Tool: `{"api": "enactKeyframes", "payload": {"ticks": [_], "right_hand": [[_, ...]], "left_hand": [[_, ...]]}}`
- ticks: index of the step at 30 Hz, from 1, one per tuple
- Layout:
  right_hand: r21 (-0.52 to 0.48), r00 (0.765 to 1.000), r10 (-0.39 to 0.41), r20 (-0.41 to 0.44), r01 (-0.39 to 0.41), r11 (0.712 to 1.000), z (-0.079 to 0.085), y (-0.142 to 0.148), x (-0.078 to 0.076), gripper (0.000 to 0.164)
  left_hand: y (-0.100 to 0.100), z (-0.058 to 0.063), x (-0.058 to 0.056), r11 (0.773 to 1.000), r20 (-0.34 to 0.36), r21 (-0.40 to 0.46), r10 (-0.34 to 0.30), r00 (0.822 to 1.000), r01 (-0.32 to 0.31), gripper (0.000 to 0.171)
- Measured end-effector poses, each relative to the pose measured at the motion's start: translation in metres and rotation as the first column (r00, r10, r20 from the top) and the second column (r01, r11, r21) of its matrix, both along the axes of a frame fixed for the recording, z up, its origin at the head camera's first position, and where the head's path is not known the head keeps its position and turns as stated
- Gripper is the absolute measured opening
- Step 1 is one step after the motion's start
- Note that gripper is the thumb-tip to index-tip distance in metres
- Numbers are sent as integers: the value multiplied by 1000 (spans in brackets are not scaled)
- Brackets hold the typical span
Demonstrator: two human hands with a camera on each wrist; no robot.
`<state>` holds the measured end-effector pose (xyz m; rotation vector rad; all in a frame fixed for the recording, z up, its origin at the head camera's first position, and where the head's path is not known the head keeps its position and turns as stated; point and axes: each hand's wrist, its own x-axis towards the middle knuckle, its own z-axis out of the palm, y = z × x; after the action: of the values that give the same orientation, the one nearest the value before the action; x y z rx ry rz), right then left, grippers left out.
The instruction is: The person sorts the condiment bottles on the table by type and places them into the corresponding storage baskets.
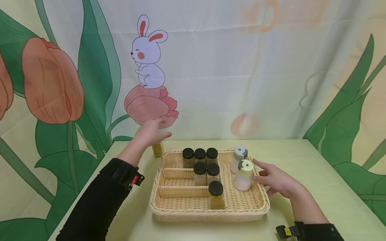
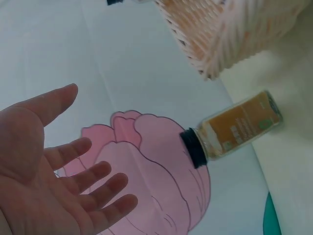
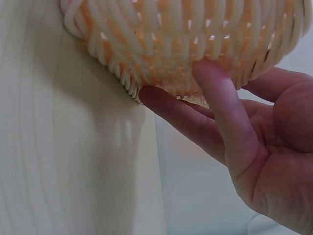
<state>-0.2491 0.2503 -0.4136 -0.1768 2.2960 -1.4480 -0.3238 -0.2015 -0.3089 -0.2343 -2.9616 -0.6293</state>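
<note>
My left hand (image 1: 151, 132) is raised beyond the basket's back left corner, fingers spread and holding nothing. Below it stands a spice jar (image 1: 157, 150) on the table, its top hidden by the hand in the head view. The left wrist view shows this jar (image 2: 238, 129) with a black lid and an orange-brown label, apart from the hand (image 2: 54, 171). At the right side of the wicker basket (image 1: 208, 214), my right hand (image 1: 275, 179) rests its fingers against the wall. In the right wrist view, extended fingers (image 3: 222, 107) touch the outside of the weave.
Several black-lidded jars (image 1: 200, 169) stand in the basket's left and middle part, one with yellow contents (image 1: 216, 197) in front. Two white shakers (image 1: 243, 180) stand in its right compartment. Behind the pale table (image 1: 301, 160) hangs a printed curtain (image 1: 208, 73).
</note>
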Motion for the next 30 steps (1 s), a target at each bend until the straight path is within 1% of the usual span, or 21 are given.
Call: {"api": "enactKeyframes", "payload": {"ticks": [7,12,21,25,30], "right_hand": [[-2,1000,5,-3,-5,1000,0,0,-1,85],[-8,1000,3,-1,-3,1000,0,0,-1,85],[-3,1000,-1,-2,1,1000,-2,1,-1,85],[-10,1000,1,-1,-1,1000,-2,1,-2,85],[-18,1000,2,5,-1,1000,-2,1,-2,85]], "left_hand": [[-14,-11,-8,997,22,28,77,997,-77,82],[-21,-19,-13,994,26,26,101,995,-102,89],[-25,-45,-21,990,39,33,135,990,-136,97],[-26,-55,-24,992,47,20,124,991,-125,96],[-28,-64,-26,996,40,29,81,996,-83,87]]}}
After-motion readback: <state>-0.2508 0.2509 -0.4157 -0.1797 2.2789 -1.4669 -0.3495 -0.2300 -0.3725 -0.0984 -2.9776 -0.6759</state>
